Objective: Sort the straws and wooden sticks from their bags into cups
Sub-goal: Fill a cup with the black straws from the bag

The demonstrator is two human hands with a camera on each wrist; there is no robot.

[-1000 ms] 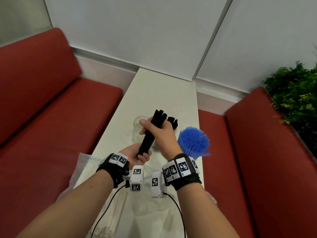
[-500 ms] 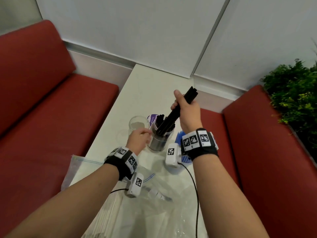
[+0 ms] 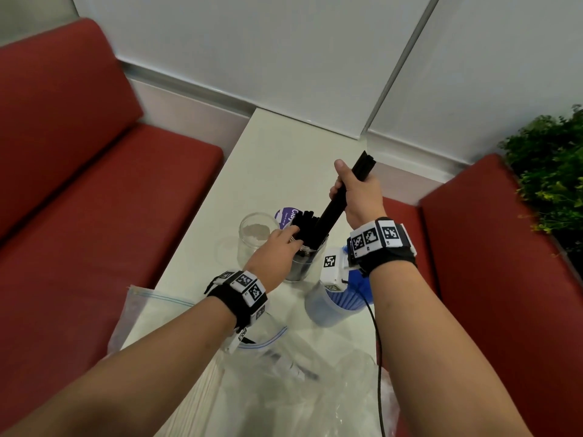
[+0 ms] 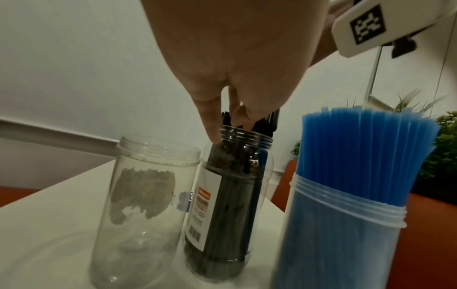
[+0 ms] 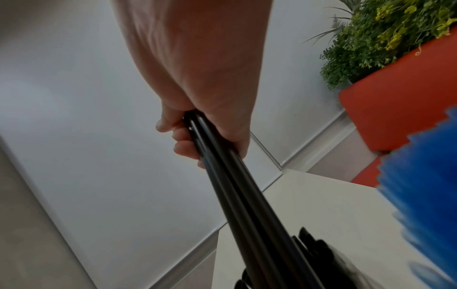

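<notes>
At frame centre, the right hand (image 3: 355, 192) gripped a tilted bundle of black straws (image 3: 339, 200), its lower end entering the jar (image 3: 304, 263). It could snag standing straws and tip the jar. The left hand (image 3: 274, 252), fingers (image 4: 210, 125) loosely extended, touched its rim.

Only "Clay" reads on the purple lid (image 3: 285, 216); the jar label (image 4: 201, 213) print is too blurred
</notes>
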